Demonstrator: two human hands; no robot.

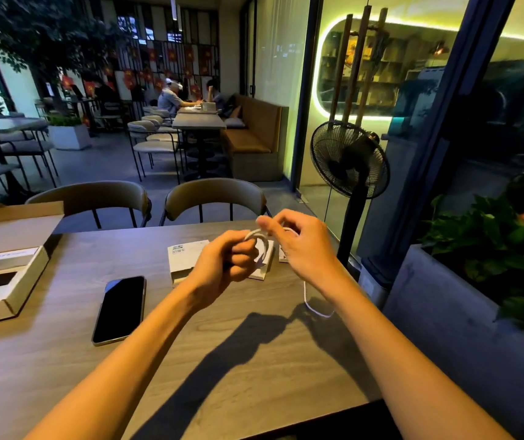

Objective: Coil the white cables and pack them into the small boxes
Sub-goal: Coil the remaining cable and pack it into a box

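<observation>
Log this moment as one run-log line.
step: coiling | left hand: holds coil of white cable | right hand: winding cable | loose tail: hangs to table | small box: unpacked

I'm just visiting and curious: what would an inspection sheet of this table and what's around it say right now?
Surface: wooden table, shadowed by the arms.
Job's things: white cable partly coiled; small white boxes lie beneath the hands.
Clutter: dark phone face up; open cardboard box at the left edge.
Grippers: left hand holds the coil; right hand pinches the cable.
Cables: a loose tail hangs below the right wrist.
Surroundings: two chairs, standing fan, planter.
</observation>
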